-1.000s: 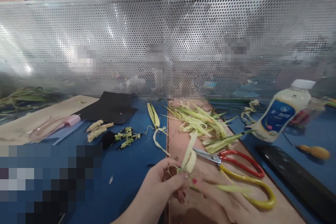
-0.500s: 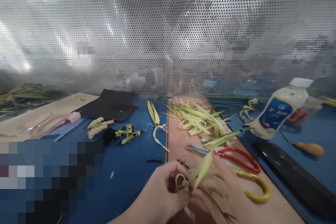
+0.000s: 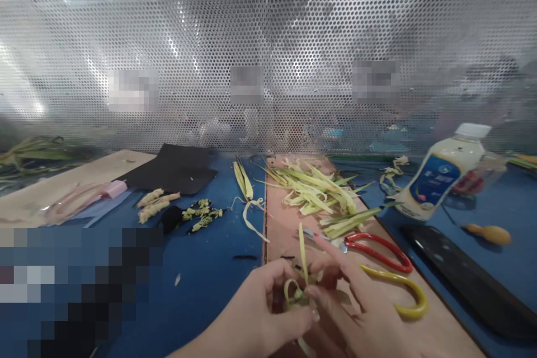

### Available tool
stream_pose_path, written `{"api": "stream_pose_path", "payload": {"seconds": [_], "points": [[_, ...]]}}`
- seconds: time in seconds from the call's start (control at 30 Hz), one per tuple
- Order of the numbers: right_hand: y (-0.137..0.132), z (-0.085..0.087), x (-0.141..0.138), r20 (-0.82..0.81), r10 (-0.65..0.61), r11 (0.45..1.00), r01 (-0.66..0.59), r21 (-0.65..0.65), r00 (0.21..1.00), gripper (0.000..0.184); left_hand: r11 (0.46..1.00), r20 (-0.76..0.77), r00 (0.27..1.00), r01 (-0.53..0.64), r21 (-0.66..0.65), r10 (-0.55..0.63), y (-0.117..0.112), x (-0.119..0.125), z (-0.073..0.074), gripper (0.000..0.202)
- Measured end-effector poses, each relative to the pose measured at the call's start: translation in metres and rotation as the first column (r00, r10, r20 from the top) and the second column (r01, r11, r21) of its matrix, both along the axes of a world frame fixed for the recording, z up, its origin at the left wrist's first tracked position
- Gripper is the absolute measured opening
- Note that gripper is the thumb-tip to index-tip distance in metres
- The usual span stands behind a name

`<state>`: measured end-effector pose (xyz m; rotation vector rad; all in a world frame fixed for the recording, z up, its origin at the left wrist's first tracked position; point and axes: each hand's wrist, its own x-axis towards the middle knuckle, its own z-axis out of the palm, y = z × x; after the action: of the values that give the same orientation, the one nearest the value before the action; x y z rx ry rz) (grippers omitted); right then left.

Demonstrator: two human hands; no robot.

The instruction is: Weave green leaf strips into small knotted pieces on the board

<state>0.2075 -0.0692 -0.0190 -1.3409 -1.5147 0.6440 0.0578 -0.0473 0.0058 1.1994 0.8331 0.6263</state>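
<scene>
Low in the middle, my left hand (image 3: 268, 302) pinches a small piece woven from pale green leaf strips (image 3: 297, 294), with a curled loop at its top. One narrow leaf strip (image 3: 302, 254) stands upright out of the piece. My right hand (image 3: 352, 296) closes on the piece from the other side, thumb and fingers at the base of that strip, index finger stretched forward. The fingers hide much of the woven piece. Just beyond my right hand lies a pair of scissors with one red handle (image 3: 380, 251) and one yellow handle (image 3: 413, 296), its blades partly covered.
A pile of leaf strips (image 3: 319, 187) lies on the wooden board (image 3: 281, 229). To the right are a white bottle (image 3: 444, 173), a long black case (image 3: 461, 279) and a wooden-handled tool (image 3: 489, 233). Leftward are finished-looking braids (image 3: 157, 204) and black sheet (image 3: 172, 168). A perforated metal screen (image 3: 188, 67) stands behind.
The leaf strip has turned from slanted and broad to upright and edge-on. My right fingers have shifted left and down to its base, closer to my left hand.
</scene>
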Motion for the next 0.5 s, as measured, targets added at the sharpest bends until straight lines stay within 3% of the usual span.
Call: {"api": "stream_pose_path", "payload": {"seconds": [0.17,0.33,0.4,0.5], "points": [[-0.002,0.004,0.001,0.040,-0.040,0.996,0.037,0.077,0.998,0.036,0.999,-0.045,0.999,-0.025,0.048,0.027,0.002,-0.001,-0.004,0.014],[-0.009,0.013,0.001,-0.024,-0.054,0.984,0.058,0.166,0.998,0.011,0.991,-0.078,0.988,-0.133,0.008,0.133,0.006,-0.005,-0.007,0.015],[-0.009,0.016,0.000,-0.104,-0.085,0.988,0.097,0.119,0.991,0.005,0.985,-0.068,0.984,-0.165,-0.040,0.162,0.007,-0.005,-0.006,0.017],[-0.002,0.015,0.004,-0.257,-0.117,0.993,0.105,-0.059,0.959,0.014,0.977,-0.007,0.980,-0.199,-0.078,0.199,0.006,-0.006,-0.001,0.019]]}}
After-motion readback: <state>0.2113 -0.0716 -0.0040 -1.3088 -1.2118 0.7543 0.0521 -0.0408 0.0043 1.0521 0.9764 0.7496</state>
